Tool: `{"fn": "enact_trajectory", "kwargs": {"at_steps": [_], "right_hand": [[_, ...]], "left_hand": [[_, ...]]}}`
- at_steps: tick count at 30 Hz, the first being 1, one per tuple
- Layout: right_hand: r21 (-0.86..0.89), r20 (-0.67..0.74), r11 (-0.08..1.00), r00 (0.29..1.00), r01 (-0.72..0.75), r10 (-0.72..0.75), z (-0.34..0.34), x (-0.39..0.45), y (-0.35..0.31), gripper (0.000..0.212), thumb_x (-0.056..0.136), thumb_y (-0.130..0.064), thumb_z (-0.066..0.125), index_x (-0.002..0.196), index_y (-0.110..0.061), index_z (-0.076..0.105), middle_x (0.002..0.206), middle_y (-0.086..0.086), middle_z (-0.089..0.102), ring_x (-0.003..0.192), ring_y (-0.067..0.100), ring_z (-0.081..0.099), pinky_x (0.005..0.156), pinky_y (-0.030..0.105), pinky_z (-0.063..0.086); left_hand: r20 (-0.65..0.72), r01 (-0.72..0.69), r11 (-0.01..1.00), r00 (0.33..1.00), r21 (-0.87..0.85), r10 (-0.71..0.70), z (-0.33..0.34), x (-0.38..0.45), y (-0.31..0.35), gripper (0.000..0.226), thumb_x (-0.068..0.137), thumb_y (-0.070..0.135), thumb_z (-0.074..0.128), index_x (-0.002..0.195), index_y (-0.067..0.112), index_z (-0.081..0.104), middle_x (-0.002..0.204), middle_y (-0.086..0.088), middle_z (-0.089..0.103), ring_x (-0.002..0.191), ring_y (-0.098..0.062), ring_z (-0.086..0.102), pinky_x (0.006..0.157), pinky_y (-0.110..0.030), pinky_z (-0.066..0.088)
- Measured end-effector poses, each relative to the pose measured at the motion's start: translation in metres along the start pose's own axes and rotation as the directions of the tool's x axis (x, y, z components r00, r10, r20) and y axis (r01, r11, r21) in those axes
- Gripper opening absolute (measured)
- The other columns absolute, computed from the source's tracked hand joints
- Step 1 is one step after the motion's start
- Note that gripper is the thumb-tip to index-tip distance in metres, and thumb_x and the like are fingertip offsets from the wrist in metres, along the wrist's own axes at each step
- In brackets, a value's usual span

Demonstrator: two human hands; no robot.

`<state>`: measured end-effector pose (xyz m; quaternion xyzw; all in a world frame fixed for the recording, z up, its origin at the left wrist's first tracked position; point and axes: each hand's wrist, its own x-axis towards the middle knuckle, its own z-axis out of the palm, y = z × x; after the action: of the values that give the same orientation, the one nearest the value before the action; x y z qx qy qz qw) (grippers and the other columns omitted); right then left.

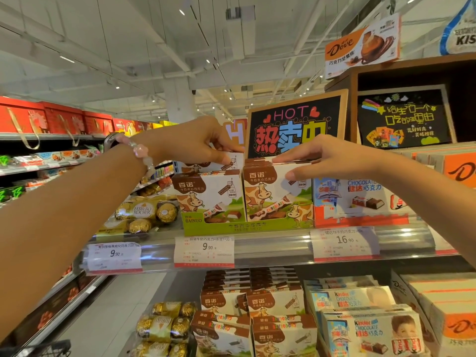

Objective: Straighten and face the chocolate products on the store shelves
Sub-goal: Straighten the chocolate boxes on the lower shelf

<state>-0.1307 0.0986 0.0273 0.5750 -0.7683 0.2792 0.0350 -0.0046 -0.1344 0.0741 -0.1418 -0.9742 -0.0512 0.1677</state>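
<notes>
1. Head view, far left: red gift boxes [51, 119] line the top of a neighbouring aisle shelf, with mixed snack packs on the rows under them.
2. On the upper shelf [270, 243], leftmost, lie Ferrero Rocher packs [144, 212], at least two, one stacked on the other.
3. The left hand [190, 143], a beaded bracelet [143, 153] on its wrist, reaches above the left Bainuo row. Its fingers are curled and pinch the top edge of a raised Bainuo box [213, 163] that stands higher than, and behind, the front box.
4. Two Bainuo milk chocolate boxes face front, side by side in a green display tray [247, 226]: the left front box [208, 194] and the right front box [277, 189]. More boxes stand behind each; their number cannot be told.
5. The right hand [327, 161] holds the right row at its top: straight fingers lie across the box tops, and the thumb presses the face of the right front box.
6. Behind the hands stands a chalkboard sign [296, 124] reading "HOT".
7. Just right of the tray is a Kinder chocolate carton [360, 199], then orange Dove boxes [456, 168].
8. Three price tags [204, 251] hang on the shelf edge.
9. The lower shelf carries more Ferrero Rocher, Bainuo, Kinder and Dove stock, some Bainuo boxes lying tilted.
</notes>
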Motion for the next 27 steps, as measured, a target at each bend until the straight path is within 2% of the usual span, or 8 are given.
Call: {"fn": "enact_trajectory", "kwargs": {"at_steps": [3,6,11,14,17,19,24,27], "right_hand": [[0.011,0.003,1.000,1.000,-0.002,0.002,0.000,0.000,-0.001,0.048,0.071,-0.045,0.064,0.117,-0.034,0.064,0.112,-0.017,0.067,0.100,0.005,0.064,0.088,0.034,0.053],[-0.014,0.002,1.000,1.000,-0.006,0.006,0.000,0.000,-0.001,0.049,0.072,-0.045,0.063,0.119,-0.030,0.064,0.114,-0.013,0.067,0.101,0.008,0.063,0.090,0.042,0.052],[-0.014,-0.005,1.000,1.000,-0.014,0.013,0.001,-0.001,-0.004,0.053,0.070,-0.047,0.063,0.120,-0.029,0.063,0.114,-0.010,0.067,0.102,0.010,0.063,0.090,0.045,0.051],[-0.014,-0.012,1.000,1.000,-0.020,0.020,0.001,-0.001,-0.005,0.048,0.073,-0.042,0.064,0.119,-0.029,0.063,0.113,-0.010,0.068,0.101,0.009,0.063,0.090,0.045,0.051],[-0.003,-0.006,1.000,1.000,-0.023,0.023,0.001,-0.001,-0.005,0.041,0.079,-0.032,0.065,0.120,-0.027,0.063,0.113,-0.009,0.068,0.101,0.010,0.064,0.090,0.045,0.051],[-0.012,-0.010,1.000,1.000,-0.018,0.018,0.001,-0.001,-0.005,0.044,0.077,-0.036,0.064,0.120,-0.027,0.063,0.114,-0.009,0.067,0.103,0.010,0.063,0.092,0.044,0.050],[-0.010,-0.009,1.000,1.000,-0.007,0.007,0.001,0.000,-0.006,0.048,0.072,-0.043,0.064,0.118,-0.030,0.064,0.116,-0.013,0.066,0.104,0.008,0.063,0.093,0.043,0.050],[-0.010,-0.003,1.000,1.000,-0.012,0.012,0.002,-0.001,-0.006,0.051,0.071,-0.044,0.064,0.119,-0.028,0.063,0.117,-0.012,0.066,0.105,0.009,0.063,0.093,0.044,0.050]], "left_hand": [[-0.027,0.014,1.000,1.000,-0.026,-0.014,-0.001,-0.001,0.001,0.032,0.086,0.009,0.063,0.117,0.014,0.064,0.101,-0.008,0.068,0.093,-0.013,0.062,0.081,-0.015,0.048],[-0.068,0.015,0.997,0.998,-0.076,-0.020,-0.003,-0.002,0.001,0.033,0.086,0.007,0.063,0.117,0.017,0.062,0.098,-0.003,0.068,0.086,0.001,0.062,0.075,-0.009,0.047],[-0.006,0.016,1.000,1.000,-0.016,-0.016,-0.001,0.001,0.001,0.032,0.085,0.008,0.064,0.117,0.011,0.064,0.102,-0.010,0.070,0.097,-0.020,0.063,0.090,-0.027,0.049],[0.003,0.011,1.000,1.000,0.003,-0.011,0.001,0.001,0.001,0.031,0.085,0.009,0.064,0.117,0.011,0.064,0.103,-0.009,0.069,0.097,-0.020,0.063,0.091,-0.034,0.050],[-0.045,0.010,0.999,0.999,-0.048,-0.012,0.001,-0.001,0.000,0.031,0.086,0.009,0.063,0.116,0.017,0.064,0.100,-0.006,0.069,0.092,-0.010,0.063,0.082,-0.020,0.052],[-0.088,0.004,0.995,0.996,-0.102,-0.013,0.000,-0.002,-0.001,0.031,0.085,0.008,0.064,0.114,0.021,0.063,0.098,-0.003,0.069,0.087,-0.003,0.063,0.077,-0.010,0.048],[-0.037,0.036,0.998,0.999,-0.050,-0.038,0.006,-0.003,-0.004,0.032,0.085,0.009,0.065,0.117,0.012,0.064,0.103,-0.008,0.068,0.096,-0.017,0.062,0.085,-0.016,0.047],[-0.043,0.030,0.999,0.999,-0.037,-0.032,0.010,-0.005,-0.003,0.030,0.086,0.012,0.063,0.116,0.013,0.065,0.102,-0.007,0.067,0.091,-0.012,0.060,0.083,-0.012,0.044]]}}
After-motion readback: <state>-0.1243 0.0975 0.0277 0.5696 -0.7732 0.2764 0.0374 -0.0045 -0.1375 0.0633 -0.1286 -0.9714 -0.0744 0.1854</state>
